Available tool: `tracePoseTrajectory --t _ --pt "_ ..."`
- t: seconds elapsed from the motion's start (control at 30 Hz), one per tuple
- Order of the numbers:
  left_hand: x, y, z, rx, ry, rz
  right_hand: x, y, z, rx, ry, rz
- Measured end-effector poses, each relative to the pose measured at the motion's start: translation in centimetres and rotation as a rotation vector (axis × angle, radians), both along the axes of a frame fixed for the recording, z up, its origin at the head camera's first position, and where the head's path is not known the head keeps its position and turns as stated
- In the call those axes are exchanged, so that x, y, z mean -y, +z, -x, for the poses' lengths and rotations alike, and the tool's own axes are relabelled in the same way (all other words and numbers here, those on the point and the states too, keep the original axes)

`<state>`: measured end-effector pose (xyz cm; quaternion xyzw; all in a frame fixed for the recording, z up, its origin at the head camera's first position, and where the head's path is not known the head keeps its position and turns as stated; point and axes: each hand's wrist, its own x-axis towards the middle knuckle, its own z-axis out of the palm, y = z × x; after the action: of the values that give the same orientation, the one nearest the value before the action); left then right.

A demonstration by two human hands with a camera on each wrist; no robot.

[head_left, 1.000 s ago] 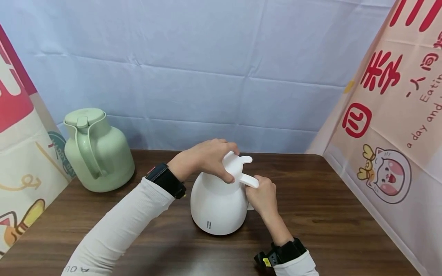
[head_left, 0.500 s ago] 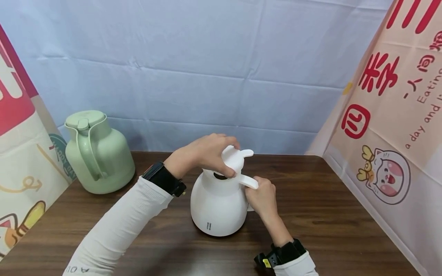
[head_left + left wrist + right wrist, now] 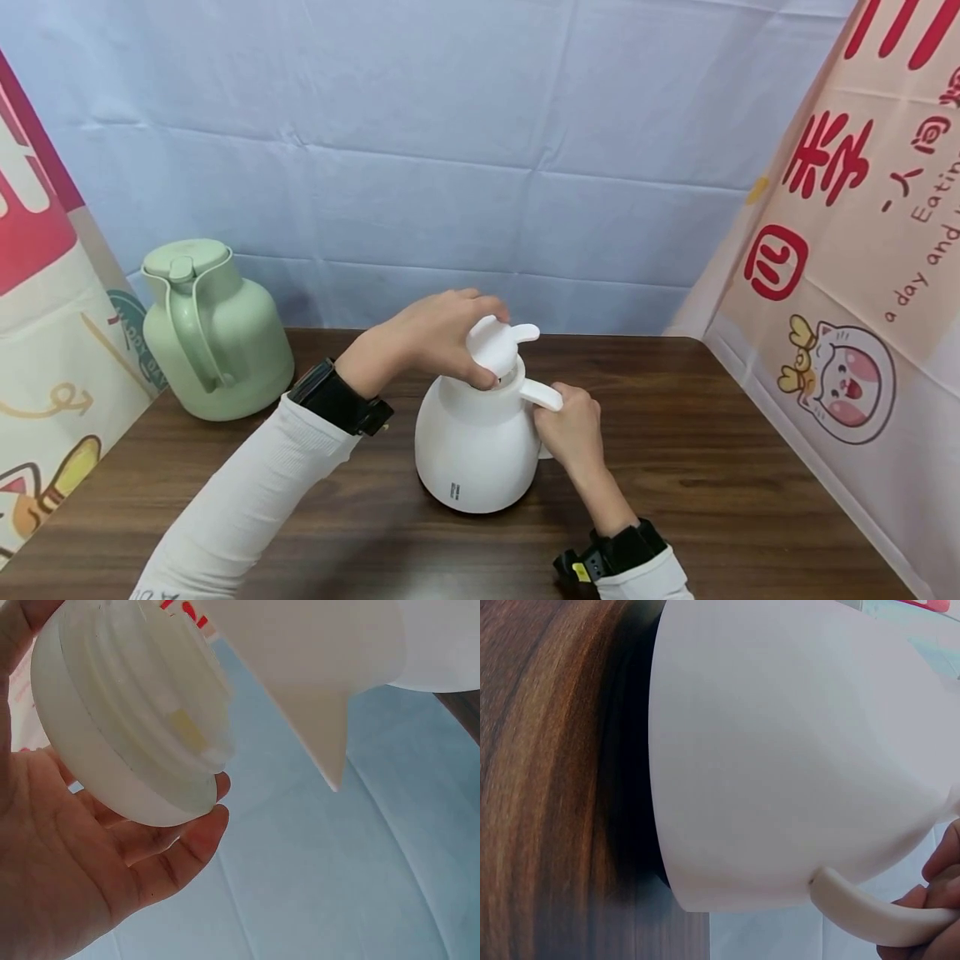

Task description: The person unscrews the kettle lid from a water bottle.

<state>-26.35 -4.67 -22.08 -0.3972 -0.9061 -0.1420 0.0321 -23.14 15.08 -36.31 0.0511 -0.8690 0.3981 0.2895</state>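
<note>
A white jug [image 3: 476,446] stands upright on the wooden table, its mouth partly uncovered. My left hand [image 3: 427,337] grips the white lid [image 3: 493,346], which is tilted over the jug's mouth. In the left wrist view the lid's ridged underside [image 3: 150,682] shows, with the left hand [image 3: 82,855] curled round its rim and the jug's pointed spout [image 3: 322,742] beside it. My right hand [image 3: 572,427] holds the jug's handle [image 3: 542,394]. The right wrist view shows fingers of the right hand [image 3: 934,915] round the handle [image 3: 862,907], against the jug's body [image 3: 780,750].
A pale green jug [image 3: 225,342] with a closed lid stands at the back left of the brown wooden table [image 3: 705,467]. Behind hangs a light blue cloth [image 3: 420,167]; printed cloths flank the table, the right one [image 3: 832,267] with red characters.
My left hand has lifted the lid off the jug's mouth and shifted it slightly left, tilting it. The right hand and the jug have hardly moved.
</note>
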Motion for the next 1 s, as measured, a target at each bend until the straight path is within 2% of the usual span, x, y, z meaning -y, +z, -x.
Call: tracePoseTrajectory --t 0.33,0.5,0.7,1.0 --pt "1.7 -0.3 -1.1 -0.024 0.021 -0.021 -0.1 0.1 0.0 0.0 -0.037 -0.013" --pt "2.7 -0.7 -1.7 0.004 0.041 -0.037 0.0 0.1 0.0 0.012 -0.028 -0.007" --pt "3.8 -0.9 -2.0 0.033 0.031 -0.086 0.0 0.1 -0.1 0.007 -0.032 -0.009" --pt "5.3 -1.7 -2.6 0.022 0.051 -0.085 0.1 0.1 0.0 -0.001 -0.025 -0.021"
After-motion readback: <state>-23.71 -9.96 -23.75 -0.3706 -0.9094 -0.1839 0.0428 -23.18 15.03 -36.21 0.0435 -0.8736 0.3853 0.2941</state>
